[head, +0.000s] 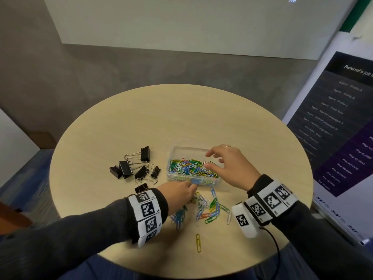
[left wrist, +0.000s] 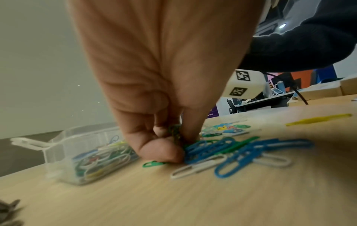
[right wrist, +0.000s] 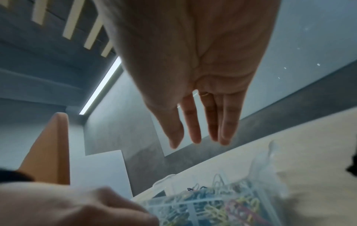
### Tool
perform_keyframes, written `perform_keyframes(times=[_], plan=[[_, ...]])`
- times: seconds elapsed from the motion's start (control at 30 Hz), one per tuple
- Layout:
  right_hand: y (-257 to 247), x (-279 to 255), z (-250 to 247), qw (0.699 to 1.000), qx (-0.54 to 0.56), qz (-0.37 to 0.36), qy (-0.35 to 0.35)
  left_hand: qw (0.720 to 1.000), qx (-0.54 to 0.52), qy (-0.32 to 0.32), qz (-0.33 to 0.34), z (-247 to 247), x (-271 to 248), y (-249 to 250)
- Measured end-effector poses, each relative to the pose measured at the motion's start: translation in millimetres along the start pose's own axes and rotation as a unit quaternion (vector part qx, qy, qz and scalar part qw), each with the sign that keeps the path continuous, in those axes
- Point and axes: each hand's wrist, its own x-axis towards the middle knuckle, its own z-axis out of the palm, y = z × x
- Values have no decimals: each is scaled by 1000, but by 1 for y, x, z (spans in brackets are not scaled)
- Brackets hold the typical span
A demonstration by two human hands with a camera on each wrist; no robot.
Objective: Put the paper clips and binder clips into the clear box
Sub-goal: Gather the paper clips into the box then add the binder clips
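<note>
Your left hand [left wrist: 154, 91] is low on the table [head: 125, 128], fingers pinched on a few loose clips [head: 207, 209] from the scatter just before the box [head: 175, 150], a short carry away. Your right hand [head: 228, 166] hovers over the box, fingers straight, holding nothing. The binder clips [head: 133, 164] lie left of the box, still outside it.

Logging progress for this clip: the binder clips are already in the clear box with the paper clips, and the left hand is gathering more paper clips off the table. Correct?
Not quite. The head view shows the binder clips on the table, left of the clear box; only paper clips are inside.
</note>
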Motion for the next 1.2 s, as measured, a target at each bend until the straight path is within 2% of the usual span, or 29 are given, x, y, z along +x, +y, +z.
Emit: perform_keyframes(times=[0.07,0.1,0.17,0.27,0.4,0.47,0.6,0.8,0.87,1.03,1.1,1.2], plan=[[0,-12,-1,999,-13,-39,27,1000,-21,-6,0,-1,-1,-3],[-1,-19,-1,998,-22,-60,15,999,-39,-6,0,-1,-2,-5],[-1,-35,3,994,-45,-83,-56,996,-86,7,-5,-3,-4,-9],[5,-49,14,985,-68,-73,-140,986,-161,42,-1,-20,-9,-17],[6,-49,25,970,-118,-26,-211,971,-194,137,-25,-49,-3,-33],[4,-46,30,964,-138,-25,-227,967,-192,155,-59,-57,3,-43],[-1,-43,34,964,-127,-39,-229,981,-148,86,-96,-55,7,-50],[5,-43,30,964,-133,-81,-218,980,-78,177,-49,-41,-19,-29],[8,-43,26,966,-117,-76,-216,984,-80,154,-32,-34,-29,-25],[5,-33,2,971,34,-47,-234,993,-108,2,39,-12,-40,-30],[2,-21,-7,979,78,-48,-185,995,-76,-33,63,-6,-38,-31],[-3,-3,-14,990,122,-44,-50,994,-50,-38,86,-3,-31,-33]])
